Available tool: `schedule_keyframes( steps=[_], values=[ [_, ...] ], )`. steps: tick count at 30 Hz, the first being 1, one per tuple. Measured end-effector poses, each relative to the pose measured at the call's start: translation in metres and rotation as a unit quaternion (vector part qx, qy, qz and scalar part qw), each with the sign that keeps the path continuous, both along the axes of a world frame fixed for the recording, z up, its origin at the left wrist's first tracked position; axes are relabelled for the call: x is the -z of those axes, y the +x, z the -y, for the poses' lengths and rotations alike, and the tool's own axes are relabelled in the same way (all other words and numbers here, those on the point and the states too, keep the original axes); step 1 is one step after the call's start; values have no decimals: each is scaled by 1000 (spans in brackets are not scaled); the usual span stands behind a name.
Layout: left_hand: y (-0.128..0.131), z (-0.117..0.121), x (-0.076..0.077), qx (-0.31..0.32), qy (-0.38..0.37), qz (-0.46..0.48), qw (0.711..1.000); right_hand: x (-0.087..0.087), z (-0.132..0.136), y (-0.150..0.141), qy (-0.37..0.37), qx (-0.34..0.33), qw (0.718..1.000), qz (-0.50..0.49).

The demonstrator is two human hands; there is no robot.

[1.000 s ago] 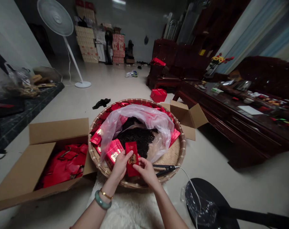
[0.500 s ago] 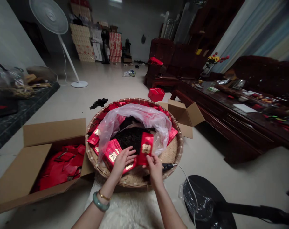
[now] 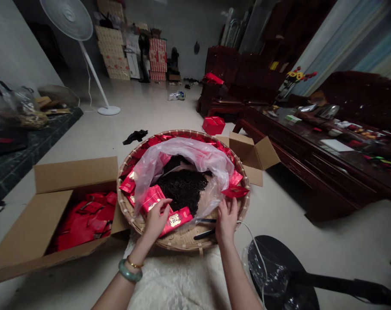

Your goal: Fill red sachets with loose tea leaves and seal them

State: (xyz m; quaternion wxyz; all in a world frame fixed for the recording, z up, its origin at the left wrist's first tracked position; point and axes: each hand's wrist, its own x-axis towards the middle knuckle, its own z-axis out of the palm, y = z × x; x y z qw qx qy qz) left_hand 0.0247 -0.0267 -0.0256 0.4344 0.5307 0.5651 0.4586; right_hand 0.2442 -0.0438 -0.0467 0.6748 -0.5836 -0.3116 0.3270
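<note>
A round woven bamboo tray (image 3: 182,246) sits before me. In it, a pinkish clear plastic bag (image 3: 185,148) lies open around dark, dry, twisted leaves (image 3: 182,189) that look like tea. My left hand (image 3: 157,218) rests against red packets with gold labels (image 3: 176,219) at the front left, its fingers loosely bent and apart. On the right side my right hand (image 3: 226,219) has its fingers spread, just below a red packet (image 3: 235,191) by the rim. Beside that hand lies a black two-armed tool (image 3: 204,234), partly hidden, with a white cord (image 3: 253,242).
An open cardboard box (image 3: 82,174) of red packets stands left; another open carton (image 3: 255,155) is behind right. A black round base (image 3: 279,267) with plastic film is at lower right. A white fan (image 3: 109,110), a red box (image 3: 213,125) and a dark wooden table (image 3: 285,146) stand farther off.
My right hand has moved right and let go of the red packet, which now lies near the tray's right rim. My left hand has shifted slightly left and down onto the packets.
</note>
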Motion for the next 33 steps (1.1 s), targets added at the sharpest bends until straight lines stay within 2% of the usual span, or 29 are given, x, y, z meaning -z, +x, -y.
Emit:
schedule_keyframes(
  steps=[2,4,6,8,10,12,14,16,18,21,23,25,27,29,33],
  values=[
    [-5,4,-1,55,48,-154,985,1,4,-15,-5,-15,1000,-14],
    [-7,9,-2,118,72,-278,951,0,3,-23,-7,-31,999,-25],
    [-7,14,-1,149,73,-352,921,-2,-3,-20,-16,-28,999,-33],
    [-7,17,1,156,62,-380,910,-3,-13,-5,-26,5,998,-51],
    [-7,17,3,162,48,-360,917,-3,-23,19,-19,29,995,-90],
    [-8,14,5,157,38,-297,941,-1,-32,44,-1,41,990,-136],
    [-8,12,5,124,30,-217,968,1,-36,65,-4,39,986,-165],
    [-8,10,6,88,17,-157,984,1,-36,76,-10,34,987,-158],
    [-7,9,6,66,1,-128,990,-1,-31,76,-4,43,993,-114],
    [-4,7,7,40,-16,-95,995,-8,-21,53,3,33,999,0],
    [-2,6,8,32,-24,-66,997,-12,-15,28,-9,-56,993,99],
    [0,5,8,35,-32,-44,998,-13,-12,2,-2,-170,966,193],
    [2,5,7,38,-36,-31,998,-13,-11,-21,12,-223,935,274],
    [3,6,5,32,-36,-18,999,-11,-10,-37,28,-223,915,335],
    [7,10,4,-5,-45,19,999,-11,-7,-52,64,-168,895,408]
  ],
)
